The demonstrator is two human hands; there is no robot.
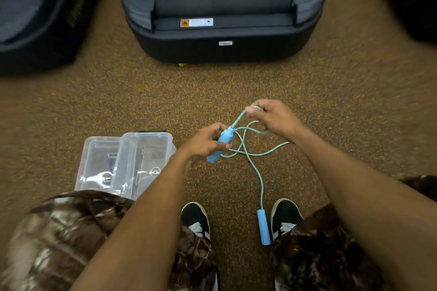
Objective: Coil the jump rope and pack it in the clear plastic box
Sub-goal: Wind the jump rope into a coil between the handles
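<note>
Camouflage-patterned trousers [71,238] and two black sneakers [196,220] fill the foreground, where a person is seen crouched or seated over a speckled brown gym floor [118,101]. One blue foam handle [222,143] of the jump rope is gripped in the left hand [203,142], seemingly as the anchor around which coils are to be gathered. A stretch of the teal cord [250,163] is pinched and drawn upward by the right hand [274,118], apparently to form a loop; a few loose loops are draped between the hands. The second handle [263,227] is left trailing on the floor between the shoes, so coiling is judged to be at an early stage. The clear plastic box [144,160] is set open on the floor just beside the left knee, within easy reach, with its lid [97,163] lying against it. One treadmill base [222,38] is seen ahead, flanked by two dark machines at the edges.
</note>
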